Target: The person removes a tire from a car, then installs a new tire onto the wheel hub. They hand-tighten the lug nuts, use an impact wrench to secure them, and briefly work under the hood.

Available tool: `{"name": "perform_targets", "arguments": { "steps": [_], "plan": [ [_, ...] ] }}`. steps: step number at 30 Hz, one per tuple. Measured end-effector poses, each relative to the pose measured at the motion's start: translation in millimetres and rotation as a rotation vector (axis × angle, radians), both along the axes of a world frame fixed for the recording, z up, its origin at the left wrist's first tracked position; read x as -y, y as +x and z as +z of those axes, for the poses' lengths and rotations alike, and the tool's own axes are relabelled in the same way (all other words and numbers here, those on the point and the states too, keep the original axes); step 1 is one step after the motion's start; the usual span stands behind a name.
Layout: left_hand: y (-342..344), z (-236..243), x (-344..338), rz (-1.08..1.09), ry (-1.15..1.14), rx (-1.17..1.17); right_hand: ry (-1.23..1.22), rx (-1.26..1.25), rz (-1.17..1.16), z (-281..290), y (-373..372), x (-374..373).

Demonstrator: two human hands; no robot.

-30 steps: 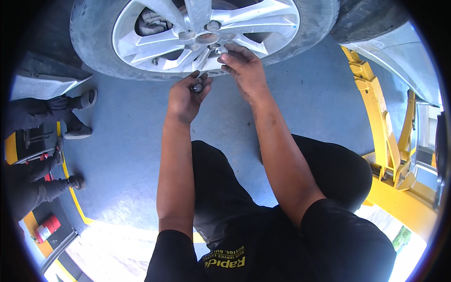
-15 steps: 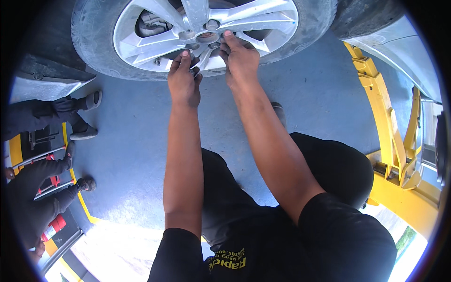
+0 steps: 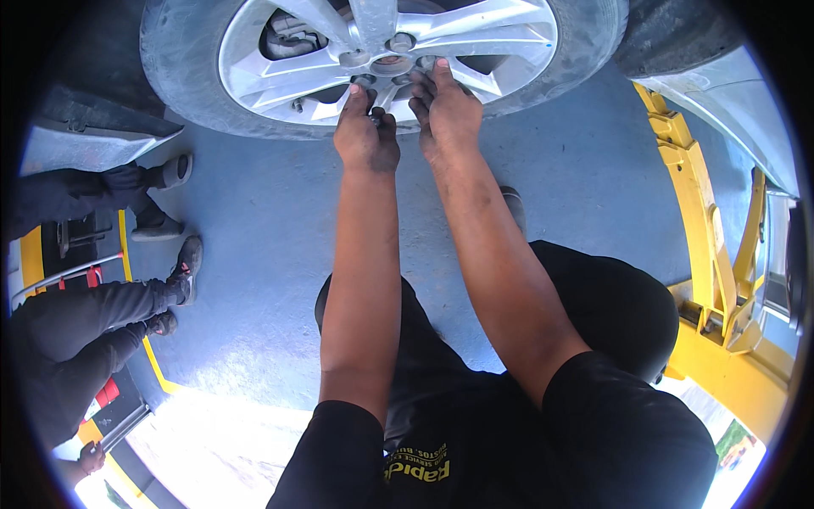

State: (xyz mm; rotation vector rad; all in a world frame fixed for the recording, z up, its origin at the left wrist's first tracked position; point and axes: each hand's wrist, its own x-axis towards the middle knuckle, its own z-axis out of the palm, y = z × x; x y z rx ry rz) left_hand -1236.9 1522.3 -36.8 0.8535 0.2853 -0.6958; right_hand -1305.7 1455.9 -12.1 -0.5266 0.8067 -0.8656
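Observation:
A silver alloy wheel (image 3: 483, 34) with a dark tire (image 3: 178, 59) fills the top of the view. My left hand (image 3: 367, 136) is closed on small metal lug nuts, its thumb at the lower-left lug position (image 3: 364, 81); some fingers are curled underneath. My right hand (image 3: 449, 114) is closed at the lug nut (image 3: 426, 62) on the right of the hub, thumb pressed on it. Another lug nut (image 3: 401, 42) sits higher on the hub. What lies under my fingers is partly hidden.
Car body panels (image 3: 712, 93) flank the wheel over a blue floor (image 3: 237, 212). A yellow lift arm (image 3: 687, 195) stands at right. Two other people's legs (image 3: 85, 314) and shoes are at left, near a red cylinder (image 3: 106, 394) and metal bars. My bent knee (image 3: 619, 305) is below.
My left hand has risen and moved right to the hub, and my right hand moved up onto the right lug position. The nearer person at left has stepped toward the right.

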Motion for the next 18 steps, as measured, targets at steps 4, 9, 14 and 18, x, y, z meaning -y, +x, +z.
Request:
{"name": "perform_targets", "arguments": {
  "steps": [4, 9, 14, 18],
  "plan": [
    [4.8, -5.6, 3.2, 0.020, 0.000, 0.033, 0.000, -0.056, 0.049, 3.6, -2.3, 1.3],
    [10.4, -4.3, -1.9, -0.051, 0.065, 0.098, -0.019, -0.080, 0.104, 8.2, -1.1, 1.5],
    [6.8, -3.5, -0.1, -0.024, 0.114, 0.138, -0.172, -0.229, 0.185, 8.4, -0.1, 2.0],
    [2.7, -4.9, 2.2, 0.042, 0.064, 0.164, -0.175, -0.197, 0.213, 5.9, -0.7, 3.8]
  ]
}}
